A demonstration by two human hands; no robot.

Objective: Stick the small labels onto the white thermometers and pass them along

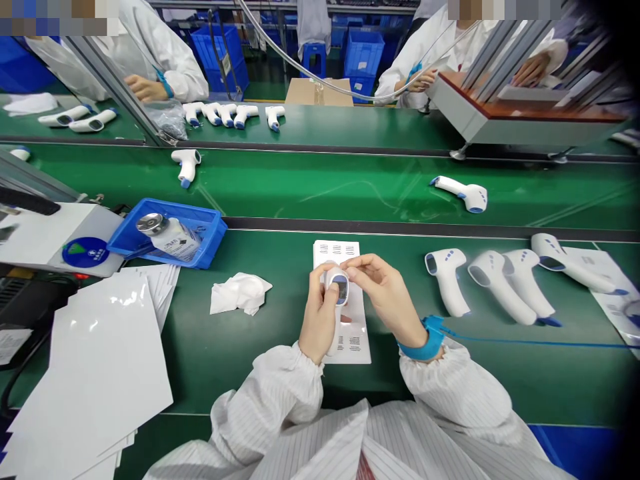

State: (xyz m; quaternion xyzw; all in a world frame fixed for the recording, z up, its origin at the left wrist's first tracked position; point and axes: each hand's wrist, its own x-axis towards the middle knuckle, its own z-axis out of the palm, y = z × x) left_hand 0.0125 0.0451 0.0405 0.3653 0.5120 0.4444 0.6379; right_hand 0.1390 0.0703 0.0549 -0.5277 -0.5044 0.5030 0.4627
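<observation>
"While your hands work above the green counter (240, 363), what do they hold?"

"A white infrared thermometer (340, 288). Your left hand (320, 320) wraps around its body, and your right hand (385, 297) pinches its upper edge between the fingertips."

"Where is it?"

"Just above a printed leaflet (354, 345)."

"What lies around that leaflet?"

"To its left, a crumpled white wipe (240, 293), then a blue tray (213, 230) holding a capped bottle (170, 235). To its right, four more thermometers (495, 283) lie in a row."
</observation>
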